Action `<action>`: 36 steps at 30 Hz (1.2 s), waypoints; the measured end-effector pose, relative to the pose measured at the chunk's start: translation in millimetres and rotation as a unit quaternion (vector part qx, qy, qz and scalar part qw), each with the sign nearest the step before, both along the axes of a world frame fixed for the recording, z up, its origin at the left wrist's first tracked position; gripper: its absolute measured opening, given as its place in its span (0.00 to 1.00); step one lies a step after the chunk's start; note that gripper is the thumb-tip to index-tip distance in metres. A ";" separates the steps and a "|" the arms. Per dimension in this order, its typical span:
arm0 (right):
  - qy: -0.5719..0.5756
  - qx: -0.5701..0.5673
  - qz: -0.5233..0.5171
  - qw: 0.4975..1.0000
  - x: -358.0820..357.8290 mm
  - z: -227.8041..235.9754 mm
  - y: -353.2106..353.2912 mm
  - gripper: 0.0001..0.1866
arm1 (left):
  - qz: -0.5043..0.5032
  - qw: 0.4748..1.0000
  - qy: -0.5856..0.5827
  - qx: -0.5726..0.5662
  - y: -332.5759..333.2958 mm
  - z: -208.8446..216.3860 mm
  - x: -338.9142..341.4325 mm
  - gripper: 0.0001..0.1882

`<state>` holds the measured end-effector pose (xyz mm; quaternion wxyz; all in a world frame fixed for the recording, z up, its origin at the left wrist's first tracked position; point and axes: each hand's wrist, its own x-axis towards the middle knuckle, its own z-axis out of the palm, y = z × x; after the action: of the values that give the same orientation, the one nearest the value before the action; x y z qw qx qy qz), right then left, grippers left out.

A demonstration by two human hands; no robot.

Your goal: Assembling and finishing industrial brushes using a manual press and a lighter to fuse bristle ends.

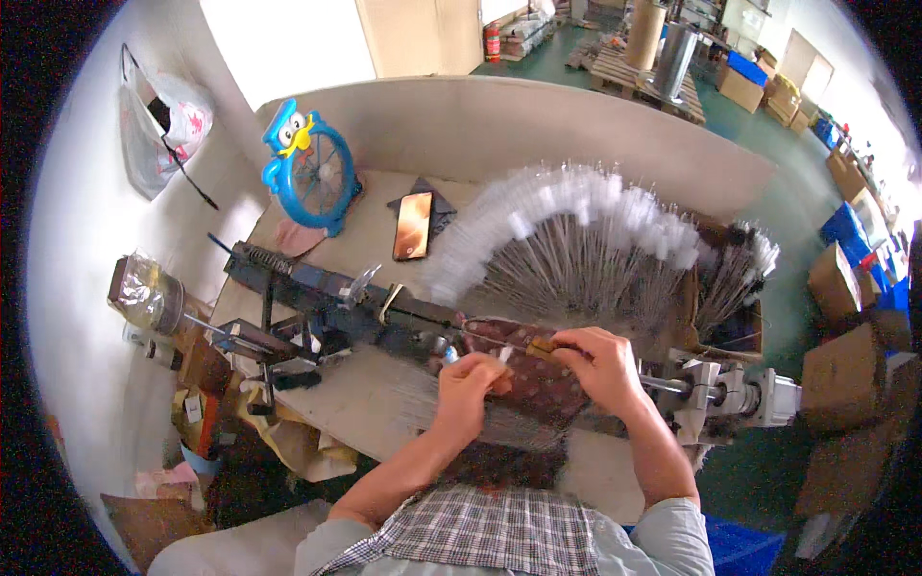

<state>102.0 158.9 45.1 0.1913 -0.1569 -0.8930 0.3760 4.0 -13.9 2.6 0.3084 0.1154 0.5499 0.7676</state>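
Note:
My right hand (603, 370) grips the short yellow-brown handle (544, 348) of a slim tool, whose thin metal shaft points left over a dark red spotted cloth (562, 389). My left hand (469, 386) is closed in a pinch just left of it; a small whitish bit shows near the fingertips, too small to name. Both hands work over a long dark metal machine bar (336, 293) that crosses the bench. Behind them fans out a large heap of thin wire-stemmed brushes (586, 221) with white bristle ends. Loose thin wires (413, 398) lie by my left forearm.
A blue bird-shaped fan (334, 223) and a phone (413, 227) stand and lie at the back left. More brushes fill a cardboard box (751, 336) at the right, near a metal shaft unit (715, 392). A low curved partition (413, 120) borders the bench.

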 end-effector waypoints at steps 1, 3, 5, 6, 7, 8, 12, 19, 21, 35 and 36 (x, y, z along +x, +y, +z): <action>-0.012 -0.022 0.005 1.000 0.7 2.5 0.4 0.10 | -0.004 1.000 -0.024 -0.004 10.5 -4.1 1.8 0.08; -0.031 -0.069 0.010 0.997 1.7 7.7 0.1 0.11 | -0.007 0.998 -0.064 0.005 23.5 -13.6 2.5 0.06; -0.035 -0.148 0.029 0.988 2.7 3.7 5.3 0.11 | -0.008 0.998 -0.069 0.009 31.6 -20.4 5.6 0.06; -0.035 -0.146 0.024 0.988 3.0 -0.6 8.6 0.11 | -0.006 0.997 -0.075 0.006 33.3 -21.3 7.5 0.06; -0.040 -0.228 0.025 0.972 2.4 -4.0 12.4 0.12 | -0.009 0.997 -0.077 0.007 35.8 -23.3 8.6 0.06; -0.046 -0.310 0.027 0.949 1.9 -4.5 14.9 0.13 | -0.022 0.997 -0.079 -0.007 38.5 -25.6 9.9 0.06; -0.028 -0.335 0.039 0.941 9.2 2.0 9.3 0.12 | -0.012 0.993 -0.111 0.027 38.5 -22.6 6.3 0.06; 0.033 0.086 0.023 0.995 -19.7 13.9 -14.2 0.10 | 0.112 0.976 -0.185 0.030 13.4 -1.1 -7.7 0.06; 0.072 0.172 -0.015 0.982 -45.0 3.7 -24.0 0.08 | 0.092 0.975 -0.200 0.028 12.3 -6.0 -10.3 0.06; -0.034 -0.041 0.074 0.996 -69.4 -2.6 -24.1 0.11 | 0.080 0.983 -0.166 0.021 5.0 -10.0 -15.5 0.08; -0.030 -0.040 0.074 0.996 -69.5 -3.9 -22.2 0.11 | 0.066 0.986 -0.153 0.009 5.2 -10.6 -15.7 0.10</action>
<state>32.5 136.7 41.3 0.1296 -0.1088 -0.8917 0.4199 -11.7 -8.7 -7.9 0.3365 -0.0369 0.4959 0.7997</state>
